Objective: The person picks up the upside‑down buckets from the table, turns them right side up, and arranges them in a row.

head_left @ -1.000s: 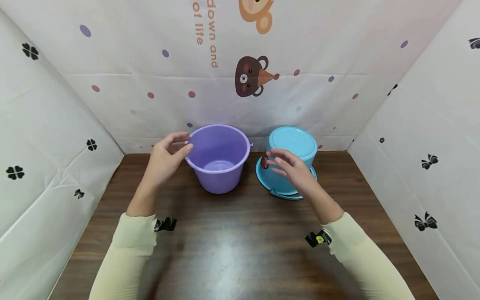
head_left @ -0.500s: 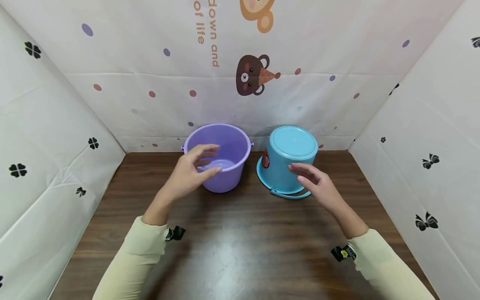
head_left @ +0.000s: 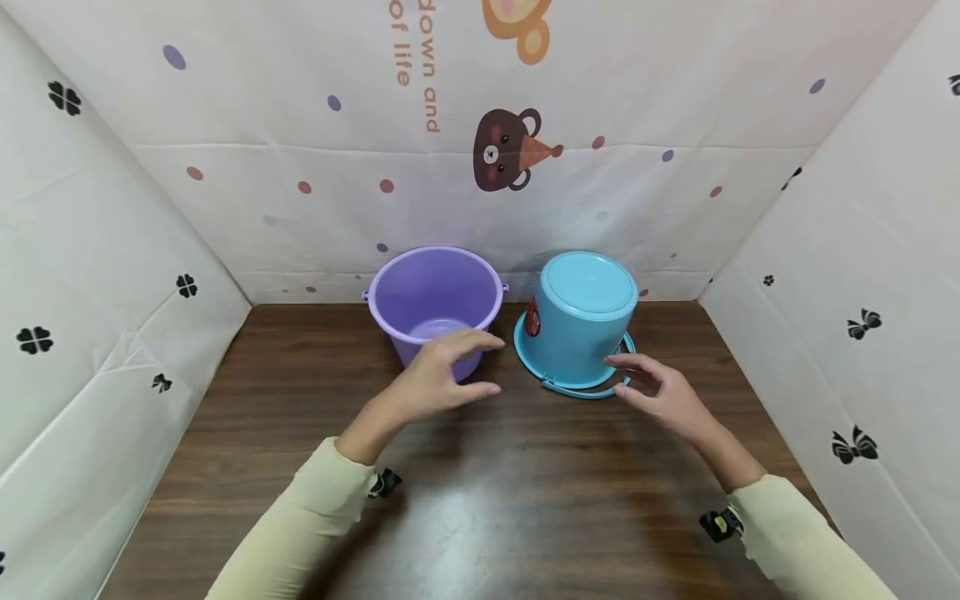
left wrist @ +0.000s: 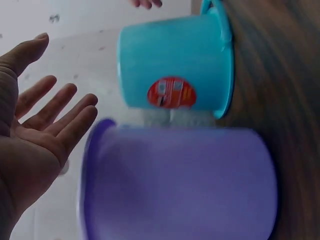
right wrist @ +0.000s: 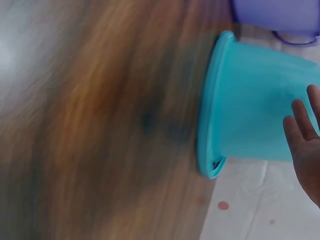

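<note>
Upturned round blue plastic bucket (head_left: pixel 577 329) stands beside a round purple plastic bucket (head_left: pixel 435 287) on the brown desk (head_left: pixel 300 392), partly hidden by the empty left hand (head_left: pixel 438 377) and right hand (head_left: pixel 663 402), fingers apart.

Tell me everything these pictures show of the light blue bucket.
The light blue bucket looks like smooth plastic. It stands upside down on the dark wood-grain table, its round base up and its flared rim down. A red oval sticker marks the side facing the purple bucket, which stands apart from it. Its matching handle lies low beside the rim. The right hand is near but not gripping it.
</note>
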